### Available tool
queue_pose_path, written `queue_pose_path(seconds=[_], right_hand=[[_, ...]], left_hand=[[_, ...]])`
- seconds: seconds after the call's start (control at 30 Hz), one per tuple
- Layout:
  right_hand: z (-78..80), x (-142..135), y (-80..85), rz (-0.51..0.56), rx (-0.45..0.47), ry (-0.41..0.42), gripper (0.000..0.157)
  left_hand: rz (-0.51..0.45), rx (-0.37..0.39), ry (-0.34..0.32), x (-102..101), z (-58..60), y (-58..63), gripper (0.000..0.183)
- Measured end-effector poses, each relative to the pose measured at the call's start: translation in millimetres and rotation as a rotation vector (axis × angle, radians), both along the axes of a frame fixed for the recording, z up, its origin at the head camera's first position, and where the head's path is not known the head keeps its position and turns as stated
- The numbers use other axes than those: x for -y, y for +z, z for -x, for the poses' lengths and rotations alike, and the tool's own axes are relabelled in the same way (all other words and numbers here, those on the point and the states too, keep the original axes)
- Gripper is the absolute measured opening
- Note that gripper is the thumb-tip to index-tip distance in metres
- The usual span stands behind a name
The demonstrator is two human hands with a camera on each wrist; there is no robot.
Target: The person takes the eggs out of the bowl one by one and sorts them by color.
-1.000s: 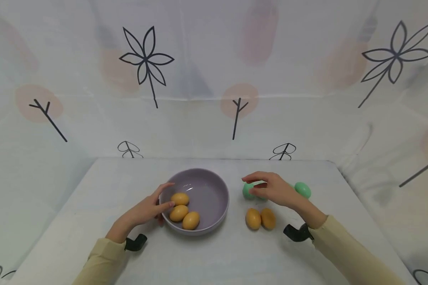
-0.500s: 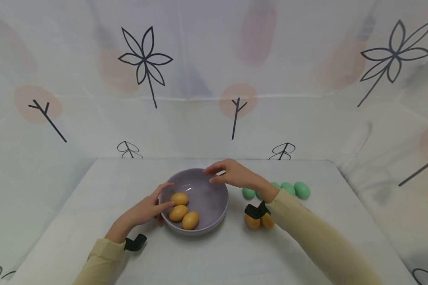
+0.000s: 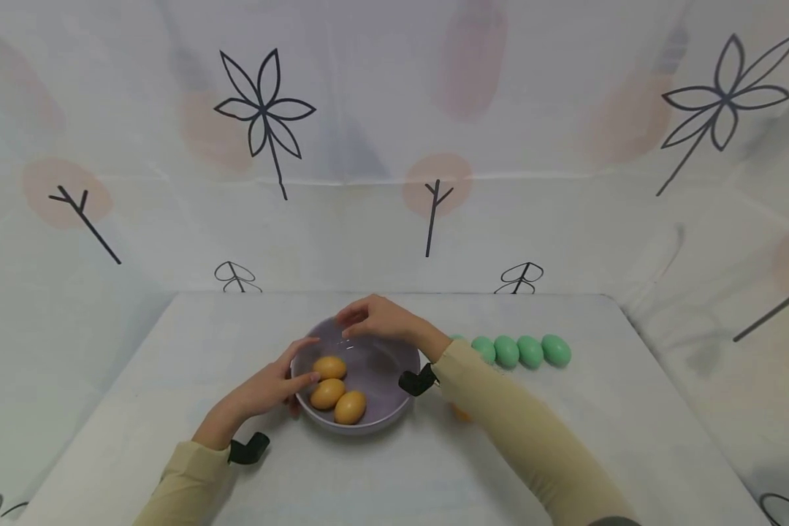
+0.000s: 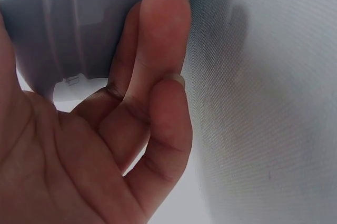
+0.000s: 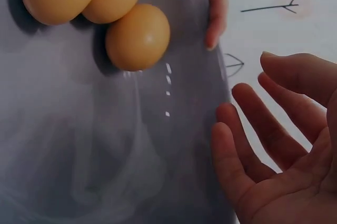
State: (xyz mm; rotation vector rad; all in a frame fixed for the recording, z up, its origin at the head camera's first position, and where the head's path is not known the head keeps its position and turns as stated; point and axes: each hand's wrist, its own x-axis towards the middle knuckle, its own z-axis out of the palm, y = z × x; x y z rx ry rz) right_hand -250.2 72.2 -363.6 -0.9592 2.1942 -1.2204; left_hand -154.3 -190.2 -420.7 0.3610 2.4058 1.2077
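A grey-purple bowl point(image 3: 384, 380) stands on the table with 3 orange-yellow eggs point(image 3: 329, 367) grouped at its left side. My left hand point(image 3: 269, 383) holds the bowl's left edge, thumb over the rim; in the left wrist view its fingers point(image 4: 164, 40) curl beneath the bowl's outer wall. Over the bowl's far rim is my right hand point(image 3: 384, 319), nothing in it, fingers loosely bent. The right wrist view has its fingers point(image 5: 226, 155) close by the rim; whether they touch it I cannot tell.
Right of the bowl, several green eggs point(image 3: 530, 352) lie in a row, the leftmost partly behind the right arm. A bit of an orange-yellow egg point(image 3: 461, 413) peeks out under the right sleeve point(image 3: 519, 416). Behind the white table point(image 3: 342, 482) hangs a patterned cloth point(image 3: 361, 241).
My right hand has travelled left from above the green eggs to the bowl's far rim, empty throughout. The left hand, the bowl and its eggs have stayed in place.
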Motion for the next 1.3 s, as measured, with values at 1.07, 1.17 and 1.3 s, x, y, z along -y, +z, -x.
queue_pose_path(seconds=[1.07, 1.17, 1.3], right_hand=[[-7.0, 34.8, -28.7, -0.207, 0.060, 0.159, 0.038], [-6.6, 34.6, -29.4, -0.219, 0.043, 0.150, 0.038], [-6.1, 32.2, -26.3, -0.231, 0.009, 0.124, 0.040]], left_hand=[[0.006, -0.003, -0.006, -0.2, -1.1, 1.1, 0.068], [0.003, 0.002, -0.005, -0.7, -1.5, 1.5, 0.069], [0.000, 0.008, -0.001, -0.5, -1.8, 2.0, 0.071]])
